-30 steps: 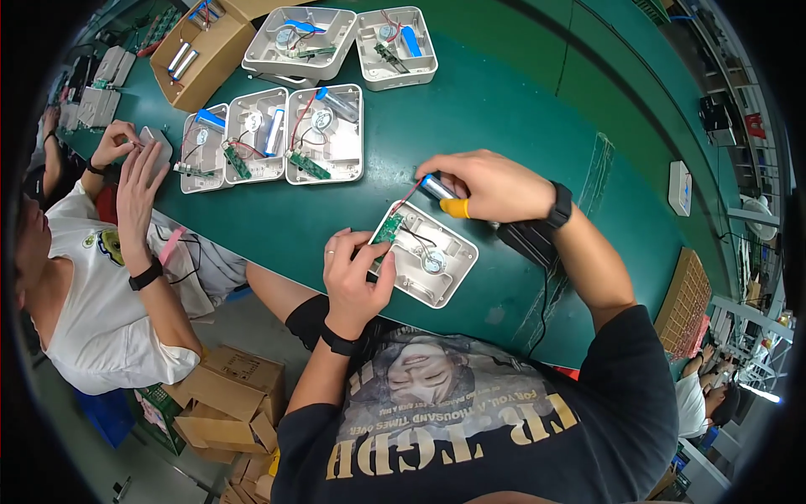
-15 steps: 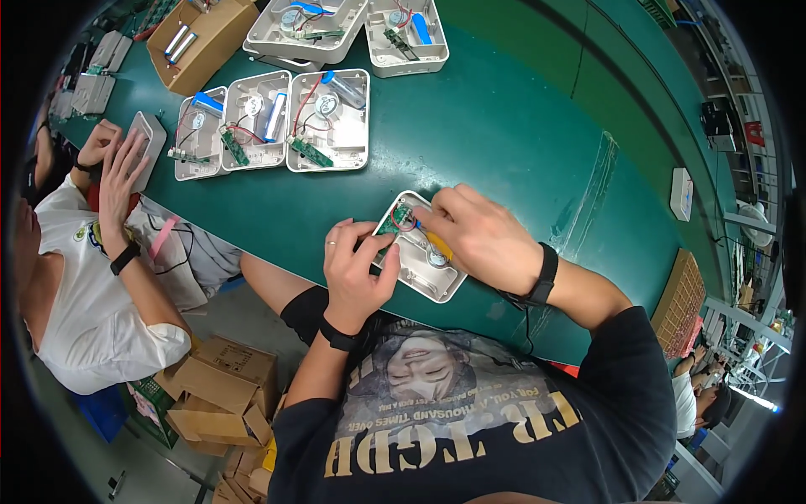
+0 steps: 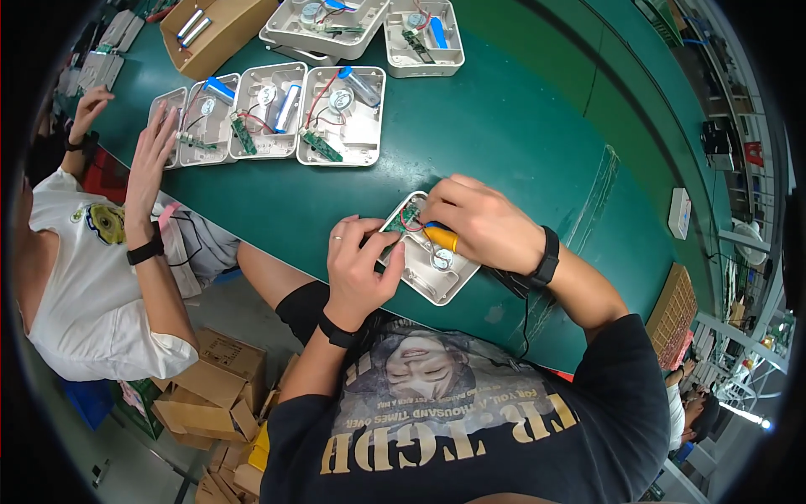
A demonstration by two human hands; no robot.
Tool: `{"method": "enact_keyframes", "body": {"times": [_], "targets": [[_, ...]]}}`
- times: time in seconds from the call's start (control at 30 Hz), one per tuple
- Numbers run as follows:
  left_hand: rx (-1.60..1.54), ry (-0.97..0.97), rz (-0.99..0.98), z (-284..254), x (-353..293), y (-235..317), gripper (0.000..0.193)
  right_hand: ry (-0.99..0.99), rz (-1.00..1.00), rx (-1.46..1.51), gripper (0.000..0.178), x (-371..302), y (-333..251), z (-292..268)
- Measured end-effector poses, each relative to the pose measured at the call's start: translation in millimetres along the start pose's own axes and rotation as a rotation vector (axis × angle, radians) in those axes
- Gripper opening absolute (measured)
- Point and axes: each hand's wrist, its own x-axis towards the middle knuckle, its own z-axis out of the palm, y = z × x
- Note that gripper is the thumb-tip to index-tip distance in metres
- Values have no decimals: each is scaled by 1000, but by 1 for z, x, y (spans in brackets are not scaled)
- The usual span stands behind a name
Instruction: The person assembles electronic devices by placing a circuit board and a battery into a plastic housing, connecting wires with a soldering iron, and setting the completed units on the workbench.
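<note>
A small white plastic housing (image 3: 456, 283) lies tilted on the green table in front of me. Inside it are a green circuit board (image 3: 401, 220), red wires and a round silver part (image 3: 442, 259). My left hand (image 3: 359, 262) grips the housing's left side, fingertips by the board and thumb over the rim. Over the far right side, my right hand (image 3: 483, 220) is closed round a tool with a yellow-and-blue handle (image 3: 442, 238). The fingertips are at the board and wires; the tool's tip is hidden beneath them.
Several open white housings (image 3: 375, 139) with boards and blue cells stand at the far left, near a cardboard box (image 3: 225, 52) of cells. A co-worker's hand (image 3: 151, 155) reaches the leftmost housing. A white box (image 3: 680, 212) and a brown grid tray (image 3: 673, 311) are at right.
The co-worker's housing now stands against the row, and one of their hands has drawn away. My hands stay at the housing; the right has shifted slightly, showing more of the yellow handle.
</note>
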Motion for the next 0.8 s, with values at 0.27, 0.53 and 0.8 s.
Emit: {"method": "enact_keyframes", "body": {"times": [0.27,0.53,0.8], "targets": [[-17,17,4,-16,-2,-16,13,-42,47,-80,22,27,-16,5],[-34,5,-6,-35,-4,-30,15,-180,111,-90,23,46,-18,3],[-25,-6,-6,-37,-2,-28,15,-269,51,8,26,43,-31,3]]}}
